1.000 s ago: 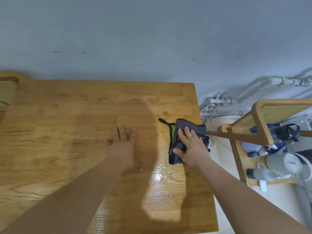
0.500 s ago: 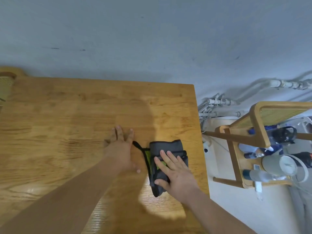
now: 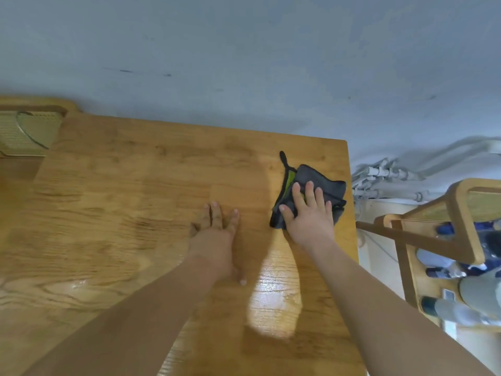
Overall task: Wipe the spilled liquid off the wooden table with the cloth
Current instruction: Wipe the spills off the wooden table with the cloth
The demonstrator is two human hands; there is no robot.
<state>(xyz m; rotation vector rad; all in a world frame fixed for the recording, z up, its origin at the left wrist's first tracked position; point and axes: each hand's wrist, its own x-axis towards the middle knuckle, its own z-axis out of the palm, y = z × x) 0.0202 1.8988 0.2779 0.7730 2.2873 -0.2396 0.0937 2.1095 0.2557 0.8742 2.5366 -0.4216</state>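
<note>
A folded dark grey cloth (image 3: 329, 189) with a green inner layer and a black loop lies near the right edge of the wooden table (image 3: 113, 202). My right hand (image 3: 307, 213) presses flat on the cloth with straight, spread fingers. My left hand (image 3: 217, 232) rests flat on the bare wood to the left of the cloth, apart from it. A shiny, wet-looking patch (image 3: 273, 297) shows on the wood below the cloth, between my forearms.
A wooden chair (image 3: 458, 213) stands right of the table, with bottles and containers (image 3: 461, 302) behind it. White pipes (image 3: 385, 180) run along the grey wall. Another woven-seat chair (image 3: 24, 134) sits at the table's far left corner.
My right hand has pushed the cloth away from me and to the right, back toward the table's right edge. My left hand stays flat in about the same place.
</note>
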